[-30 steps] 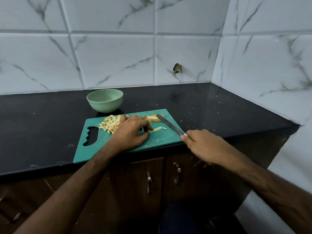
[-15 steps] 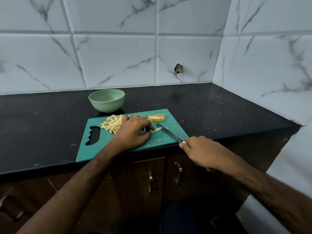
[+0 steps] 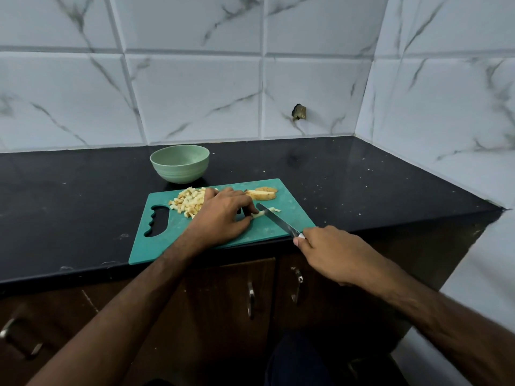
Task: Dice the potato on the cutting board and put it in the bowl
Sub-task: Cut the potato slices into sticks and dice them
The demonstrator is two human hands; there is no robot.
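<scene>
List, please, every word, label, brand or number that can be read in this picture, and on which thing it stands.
None: no readable text on the pale green round bowl, the teal plastic cutting board, the steel knife blade or the white marble-patterned wall tiles.

Black counter (image 3: 83,207) w/ marble-look wall tiles (image 3: 195,101) behind, brown cabinets (image 3: 223,302) below.
</scene>
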